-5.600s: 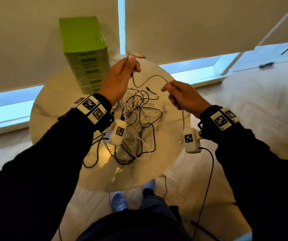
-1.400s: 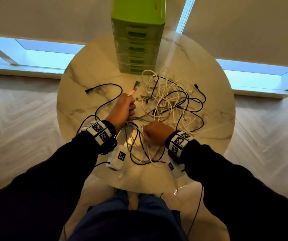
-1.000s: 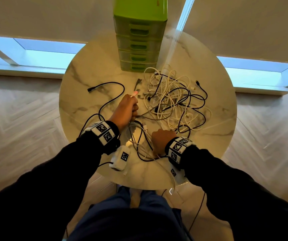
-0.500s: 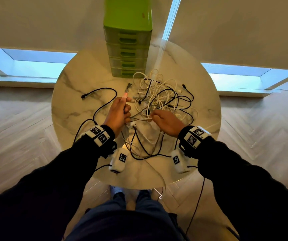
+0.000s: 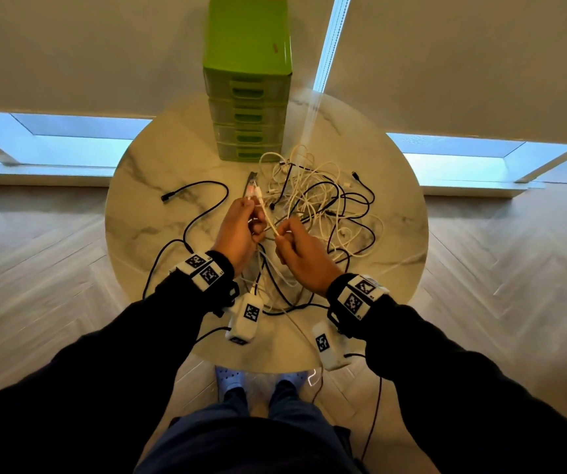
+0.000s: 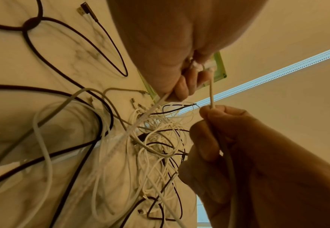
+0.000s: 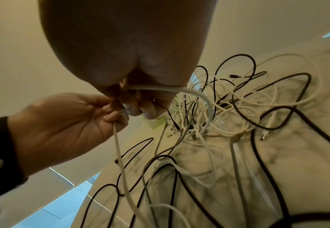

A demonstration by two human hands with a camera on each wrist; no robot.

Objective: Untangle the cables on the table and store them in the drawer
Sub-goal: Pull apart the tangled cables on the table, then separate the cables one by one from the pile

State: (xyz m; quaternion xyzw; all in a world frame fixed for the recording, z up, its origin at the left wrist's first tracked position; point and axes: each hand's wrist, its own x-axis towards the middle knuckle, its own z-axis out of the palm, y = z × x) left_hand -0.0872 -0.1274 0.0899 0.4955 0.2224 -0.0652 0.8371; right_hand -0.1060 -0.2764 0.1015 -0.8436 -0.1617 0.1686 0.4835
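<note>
- The left hand (image 5: 239, 230) is clenched round one pale braided cable (image 6: 211, 91), grip taken just behind its connector end, which points away from the person toward the green drawer unit (image 5: 246, 77).
- The right hand (image 5: 301, 249) pinches the same cable a short way along, thumb and forefinger closed on it; both grips are held above the desk (image 5: 145, 200).
- Between the grips the cable runs short and near taut, long axis slanting from the drawer unit's side back toward the person.
- Beyond the right grip the cable drops into the tangle (image 5: 323, 206), which lies in front of the drawer unit and to its right.
- Judgement: the right hand is nearer the tangle; drawing the cable free calls for pulling away from that heap.
- All drawers appear closed.
</note>
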